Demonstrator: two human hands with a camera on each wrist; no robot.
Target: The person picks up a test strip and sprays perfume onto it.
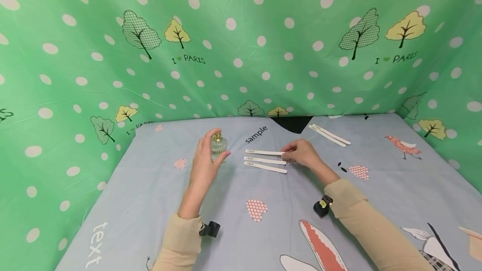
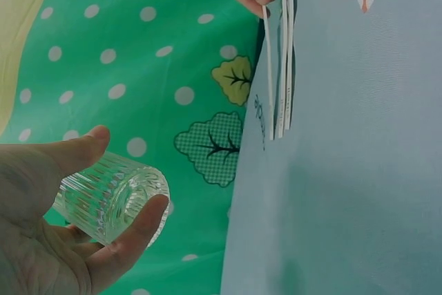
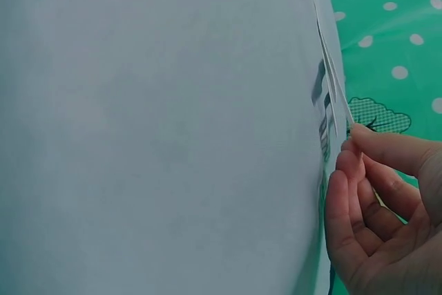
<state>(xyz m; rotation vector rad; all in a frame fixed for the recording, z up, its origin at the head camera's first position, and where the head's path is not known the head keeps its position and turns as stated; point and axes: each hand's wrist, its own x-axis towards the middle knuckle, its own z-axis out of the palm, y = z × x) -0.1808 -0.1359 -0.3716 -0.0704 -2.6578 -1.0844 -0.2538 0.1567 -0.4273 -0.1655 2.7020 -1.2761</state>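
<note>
My left hand [image 1: 201, 164] grips a ribbed clear glass perfume bottle [image 1: 218, 149] with a gold neck, the index finger over its top. In the left wrist view the thumb and fingers curl round the glass bottle [image 2: 117, 195], its base facing the camera. Toward the middle of the table, my right hand [image 1: 304, 153] pinches the right end of a white paper test strip [image 1: 261, 152]. Two more white strips [image 1: 265, 167] lie just in front of it, with small dark writing at their left ends. The right wrist view shows thumb and fingertip on the strip's end [image 3: 347, 107].
Another pair of white strips [image 1: 329, 135] lies at the back right of the table. A grey-blue printed cloth [image 1: 233, 241] covers the table. Behind and at both sides hangs a green dotted curtain [image 1: 211, 95].
</note>
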